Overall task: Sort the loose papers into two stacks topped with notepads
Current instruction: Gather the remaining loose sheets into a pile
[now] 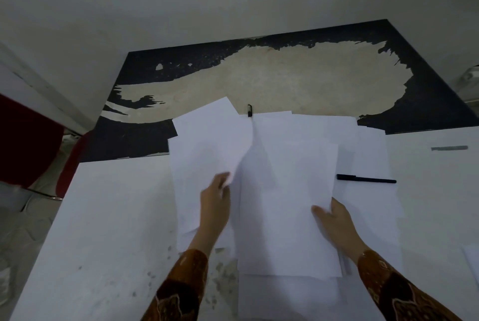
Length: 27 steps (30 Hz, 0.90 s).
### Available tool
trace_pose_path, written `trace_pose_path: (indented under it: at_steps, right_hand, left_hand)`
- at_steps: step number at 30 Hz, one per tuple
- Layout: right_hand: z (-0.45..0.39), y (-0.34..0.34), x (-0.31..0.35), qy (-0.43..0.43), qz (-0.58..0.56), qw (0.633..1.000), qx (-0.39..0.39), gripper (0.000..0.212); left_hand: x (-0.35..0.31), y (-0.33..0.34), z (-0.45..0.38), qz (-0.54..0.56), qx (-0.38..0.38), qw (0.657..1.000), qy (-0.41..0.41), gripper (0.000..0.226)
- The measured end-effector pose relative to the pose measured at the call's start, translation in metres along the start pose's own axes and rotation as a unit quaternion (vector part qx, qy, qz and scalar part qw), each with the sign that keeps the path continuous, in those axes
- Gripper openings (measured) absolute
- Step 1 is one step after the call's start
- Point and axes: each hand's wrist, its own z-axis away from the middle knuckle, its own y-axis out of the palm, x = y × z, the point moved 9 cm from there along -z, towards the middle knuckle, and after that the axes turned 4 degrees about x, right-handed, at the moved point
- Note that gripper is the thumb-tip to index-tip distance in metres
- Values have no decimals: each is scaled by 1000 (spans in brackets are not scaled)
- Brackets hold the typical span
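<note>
Several loose white sheets lie overlapping on the white table (103,217). My left hand (215,201) pinches the lower right edge of a sheet (207,144) that curls up on the left side of the pile. My right hand (334,217) holds the right edge of a large sheet (285,191) in the middle, thumb on top and fingers hidden beneath it. More sheets (370,155) spread out to the right and below. No notepad can be made out.
A black pen (365,179) lies on the papers at the right. Another black pen (249,110) pokes out from under the sheets at the far edge. Beyond the table is a worn dark surface (285,74). A red object (28,139) stands at the left.
</note>
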Motion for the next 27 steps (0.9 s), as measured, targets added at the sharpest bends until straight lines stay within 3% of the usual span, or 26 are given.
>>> trace_pose_path:
  at_steps: [2, 4, 7, 11, 13, 15, 19, 23, 27]
  right_hand:
    - [1, -1, 0, -3, 3, 1000, -3, 22]
    - [2, -2, 3, -3, 8, 1000, -9, 18]
    - [4, -3, 9, 17, -19, 999, -22, 33]
    - [5, 3, 14, 5, -13, 1000, 17, 32]
    - [4, 2, 10, 0, 30, 999, 30, 34]
    - [3, 1, 7, -1, 40, 999, 32, 34]
    - [6, -2, 6, -5, 17, 1000, 20, 32]
    - [7, -3, 8, -15, 14, 1000, 8, 28]
    - [6, -4, 6, -14, 12, 1000, -2, 29]
  left_hand:
    - [-12, 19, 33, -2, 27, 999, 42, 27]
    - [-21, 54, 67, -15, 105, 991, 86, 39]
    - [-35, 101, 113, -47, 221, 964, 139, 48]
    - [-43, 120, 147, -43, 321, 937, 132, 62]
    - [-36, 108, 138, -27, 292, 950, 108, 68]
    - [-22, 86, 117, -46, 215, 972, 82, 75]
    - [14, 30, 63, -87, 64, 994, 5, 41]
    - [33, 6, 15, -173, 35, 983, -46, 51]
    - [63, -13, -17, -230, 27, 961, -149, 81]
